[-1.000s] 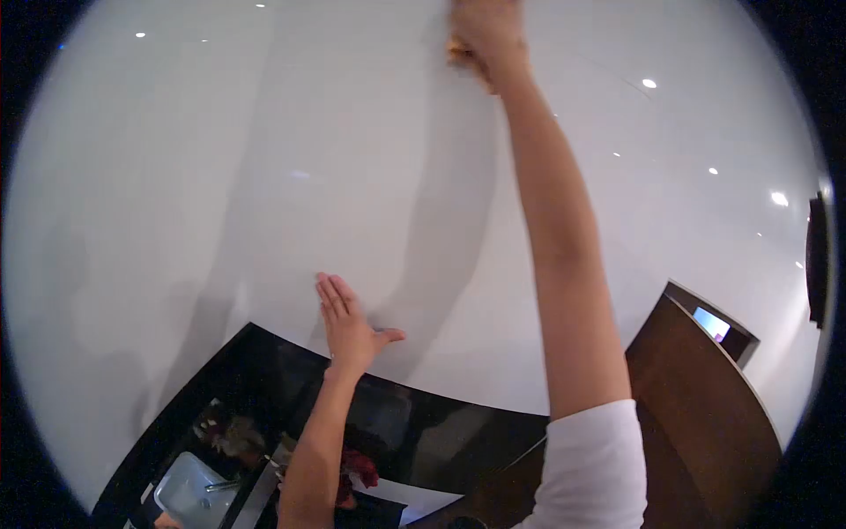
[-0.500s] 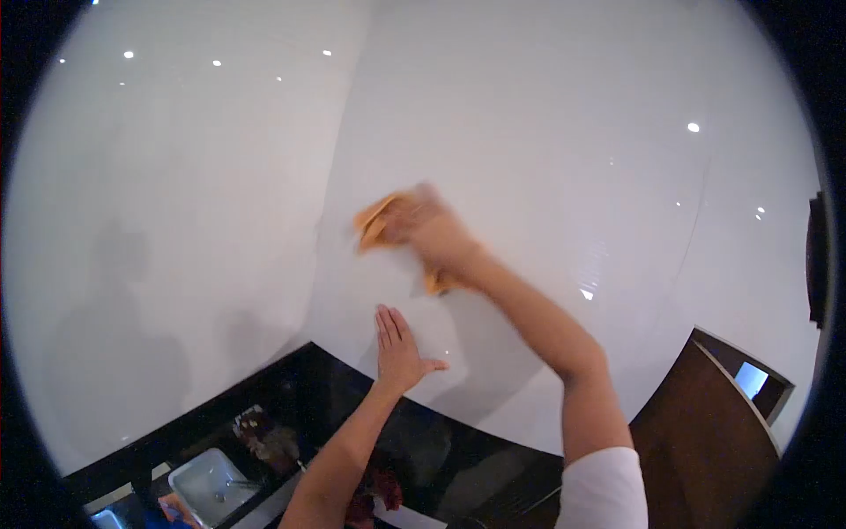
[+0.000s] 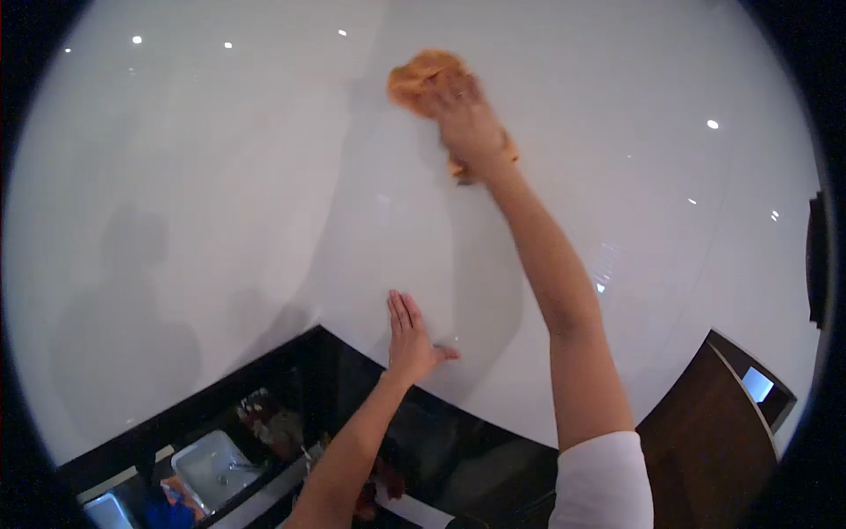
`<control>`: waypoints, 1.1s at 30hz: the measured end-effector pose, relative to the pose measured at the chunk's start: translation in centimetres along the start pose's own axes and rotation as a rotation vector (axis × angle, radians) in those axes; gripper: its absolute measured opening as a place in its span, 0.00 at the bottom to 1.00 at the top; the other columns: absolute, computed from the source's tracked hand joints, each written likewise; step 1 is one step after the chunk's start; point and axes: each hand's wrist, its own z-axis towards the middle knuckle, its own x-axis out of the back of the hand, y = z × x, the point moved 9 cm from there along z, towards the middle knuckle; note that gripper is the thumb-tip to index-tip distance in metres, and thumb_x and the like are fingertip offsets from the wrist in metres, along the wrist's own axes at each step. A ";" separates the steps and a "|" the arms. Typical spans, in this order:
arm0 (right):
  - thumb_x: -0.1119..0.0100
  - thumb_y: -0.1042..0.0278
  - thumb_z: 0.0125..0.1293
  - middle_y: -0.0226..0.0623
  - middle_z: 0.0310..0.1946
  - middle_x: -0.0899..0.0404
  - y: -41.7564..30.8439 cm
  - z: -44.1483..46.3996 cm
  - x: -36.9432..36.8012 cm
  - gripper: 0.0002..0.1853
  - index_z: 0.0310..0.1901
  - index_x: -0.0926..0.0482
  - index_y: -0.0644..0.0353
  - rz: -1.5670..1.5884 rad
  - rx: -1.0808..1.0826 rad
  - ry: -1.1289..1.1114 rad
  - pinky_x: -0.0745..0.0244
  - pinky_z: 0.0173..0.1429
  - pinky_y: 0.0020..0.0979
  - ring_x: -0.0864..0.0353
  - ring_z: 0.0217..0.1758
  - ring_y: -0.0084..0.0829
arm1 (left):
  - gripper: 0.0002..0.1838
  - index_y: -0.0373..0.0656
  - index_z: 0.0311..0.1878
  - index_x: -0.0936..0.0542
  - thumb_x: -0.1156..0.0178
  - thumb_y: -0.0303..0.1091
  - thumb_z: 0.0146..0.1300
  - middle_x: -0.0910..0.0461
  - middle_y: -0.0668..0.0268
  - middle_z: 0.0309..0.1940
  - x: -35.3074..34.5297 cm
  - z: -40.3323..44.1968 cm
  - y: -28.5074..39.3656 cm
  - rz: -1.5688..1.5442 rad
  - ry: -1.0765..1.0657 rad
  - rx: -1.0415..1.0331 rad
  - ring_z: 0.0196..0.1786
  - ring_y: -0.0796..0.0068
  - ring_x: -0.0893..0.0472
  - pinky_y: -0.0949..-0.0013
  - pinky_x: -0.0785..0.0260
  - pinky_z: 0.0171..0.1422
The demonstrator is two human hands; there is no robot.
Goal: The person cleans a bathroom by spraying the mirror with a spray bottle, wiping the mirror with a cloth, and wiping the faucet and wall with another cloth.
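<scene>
Evidently a wiping stroke is in hand: the right hand [image 3: 467,123] lies over an orange cloth [image 3: 408,85] high on the white wall [image 3: 573,79], though whether its fingers pinch the fabric I cannot tell. Another stroke would call for flat, even pressure. Lower down, the left hand [image 3: 411,350] (thumb spread away from the fingers) seems braced against the wall. At lower left, a white basin [image 3: 203,458] sits beneath a faucet [image 3: 243,465], its contents too dim to make out.

I see a glossy black band [image 3: 189,410]; above its left stretch, a shiny white wall [image 3: 211,176] with small bright light spots [image 3: 137,40]; below, a white rectangular sink [image 3: 201,458]; to the band's right, a brown wooden panel [image 3: 709,441].
</scene>
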 end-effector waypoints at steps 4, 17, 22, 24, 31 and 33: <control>0.56 0.62 0.63 0.34 0.64 0.35 -15.4 -10.6 -1.9 0.21 0.58 0.27 0.49 0.279 0.312 0.006 0.59 0.75 0.49 0.40 0.69 0.37 | 0.75 0.21 0.67 0.66 0.27 0.62 0.32 0.69 0.30 0.68 0.6 0.3 0.1 0.043 0.018 0.025 0.72 0.36 0.67 0.49 0.67 0.75; 0.52 0.74 0.56 0.29 0.65 0.36 11.7 -6.5 4.4 0.28 0.62 0.32 0.47 -0.065 -0.116 0.043 0.57 0.70 0.61 0.43 0.71 0.34 | 0.54 0.24 0.68 0.56 0.33 0.46 0.51 0.66 0.38 0.70 1.9 0.5 0.7 -0.031 0.024 0.093 0.73 0.41 0.56 0.52 0.53 0.73; 0.57 0.77 0.58 0.44 0.63 0.36 -7.3 -12.3 3.4 0.25 0.60 0.32 0.58 0.481 0.115 -0.002 0.56 0.74 0.48 0.43 0.70 0.42 | 0.36 0.31 0.67 0.44 0.43 0.31 0.57 0.57 0.46 0.71 3.1 -1.4 -3.1 0.033 0.117 0.161 0.73 0.48 0.52 0.46 0.51 0.71; 0.55 0.71 0.60 0.41 0.64 0.36 -17.8 -19.1 0.3 0.24 0.61 0.31 0.52 0.662 0.238 -0.250 0.59 0.75 0.48 0.43 0.70 0.39 | 0.33 0.31 0.66 0.41 0.45 0.29 0.56 0.55 0.47 0.71 5.6 -2.6 -4.8 0.020 0.171 0.189 0.73 0.48 0.52 0.45 0.52 0.71; 0.52 0.61 0.63 0.30 0.56 0.25 -24.0 -33.7 3.1 0.18 0.53 0.23 0.52 0.982 0.328 -0.677 0.65 0.77 0.44 0.37 0.67 0.35 | 0.30 0.36 0.64 0.35 0.46 0.28 0.55 0.52 0.49 0.71 15.1 -4.1 -6.5 0.560 0.133 0.208 0.73 0.50 0.51 0.45 0.58 0.73; 0.51 0.63 0.59 0.28 0.56 0.25 -14.3 -30.1 2.9 0.18 0.52 0.23 0.50 1.107 -0.014 -0.628 0.66 0.76 0.48 0.38 0.68 0.32 | 0.32 0.36 0.66 0.38 0.44 0.32 0.56 0.53 0.49 0.71 15.0 -3.8 -6.8 0.630 0.020 0.109 0.73 0.50 0.52 0.44 0.58 0.73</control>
